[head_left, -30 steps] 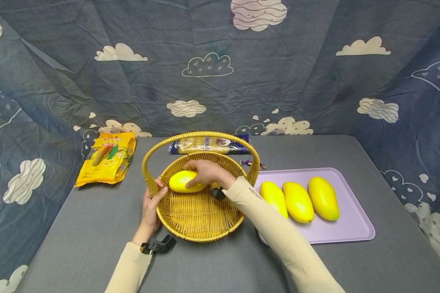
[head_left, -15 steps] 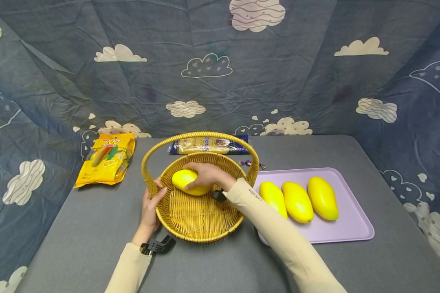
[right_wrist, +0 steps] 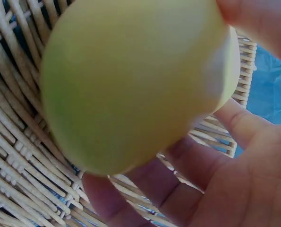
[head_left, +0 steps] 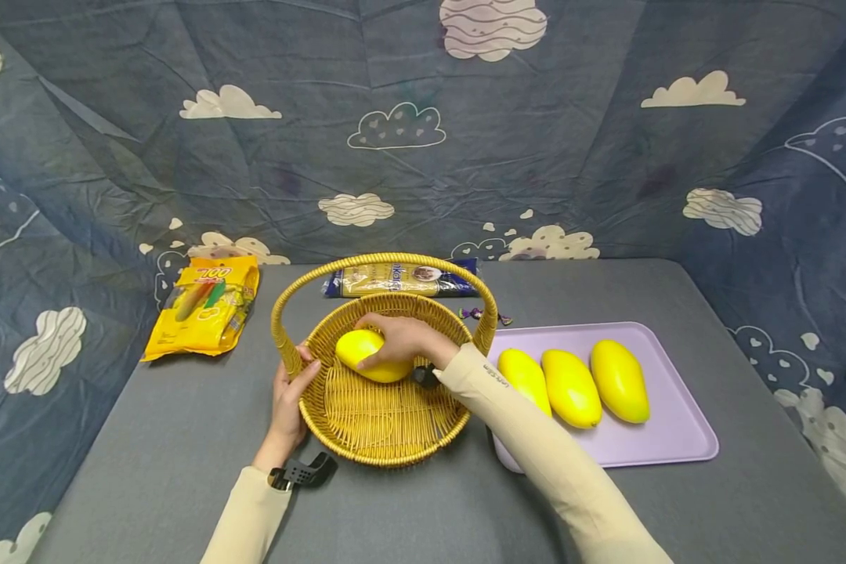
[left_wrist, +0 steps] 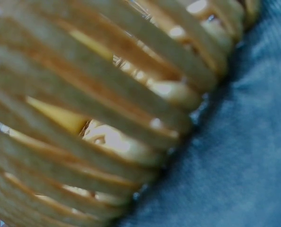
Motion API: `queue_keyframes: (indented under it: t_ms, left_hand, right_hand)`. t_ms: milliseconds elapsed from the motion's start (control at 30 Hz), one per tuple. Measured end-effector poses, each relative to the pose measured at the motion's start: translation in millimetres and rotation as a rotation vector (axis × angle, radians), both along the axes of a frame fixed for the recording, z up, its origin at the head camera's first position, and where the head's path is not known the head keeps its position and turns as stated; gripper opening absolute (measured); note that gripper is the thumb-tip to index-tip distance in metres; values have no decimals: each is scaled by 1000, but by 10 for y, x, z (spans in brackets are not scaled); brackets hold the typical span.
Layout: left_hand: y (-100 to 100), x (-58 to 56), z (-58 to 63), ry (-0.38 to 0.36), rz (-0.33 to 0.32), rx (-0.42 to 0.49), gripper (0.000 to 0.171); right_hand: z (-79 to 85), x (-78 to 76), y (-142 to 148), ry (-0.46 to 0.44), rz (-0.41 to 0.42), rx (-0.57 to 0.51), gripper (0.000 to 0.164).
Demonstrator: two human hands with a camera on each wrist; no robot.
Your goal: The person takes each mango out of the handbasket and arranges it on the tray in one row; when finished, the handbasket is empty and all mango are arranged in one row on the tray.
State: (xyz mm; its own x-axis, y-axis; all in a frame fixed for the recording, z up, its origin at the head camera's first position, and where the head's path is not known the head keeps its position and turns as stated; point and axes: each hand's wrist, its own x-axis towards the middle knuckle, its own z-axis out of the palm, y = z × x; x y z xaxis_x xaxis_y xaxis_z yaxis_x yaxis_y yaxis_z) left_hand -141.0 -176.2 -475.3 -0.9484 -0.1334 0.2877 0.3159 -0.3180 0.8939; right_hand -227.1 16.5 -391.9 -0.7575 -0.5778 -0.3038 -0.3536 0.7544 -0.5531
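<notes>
A yellow mango (head_left: 356, 350) sits low inside the round wicker basket (head_left: 388, 431), toward its back. My right hand (head_left: 407, 341) holds it, thumb on the near side and fingers round the far side. Up close in the right wrist view, the mango (right_wrist: 131, 85) has a greenish end beside the woven wall, with the fingers of my right hand (right_wrist: 244, 184) curled along it. My left hand (head_left: 287, 399) grips the basket's left side below the handle, thumb over the rim. The left wrist view shows mostly the slats of the basket (left_wrist: 97, 85); the left fingers are largely hidden.
To the right, a lilac tray (head_left: 677, 431) bears three mangoes (head_left: 571, 388), the nearest partly behind my right sleeve. A yellow snack bag (head_left: 207, 309) lies at the left. Behind the basket are a pasta packet (head_left: 366, 280) and a small purple-wrapped candy (head_left: 489, 316).
My right hand and the mango have shifted slightly right and toward me within the basket, the mango turning a little. My left hand keeps its grip, and the basket stays in place.
</notes>
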Motion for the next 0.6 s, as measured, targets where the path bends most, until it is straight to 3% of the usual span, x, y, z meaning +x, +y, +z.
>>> queue_keyframes:
  t_ms: [400,600]
  left_hand:
    - [3,-8,9,22,3,2,31]
    - [-4,-3,1,15,8,-13,31]
  right_hand:
    - [34,85,23,-10,64,46,61]
    - [35,84,97,-28,50,5,60]
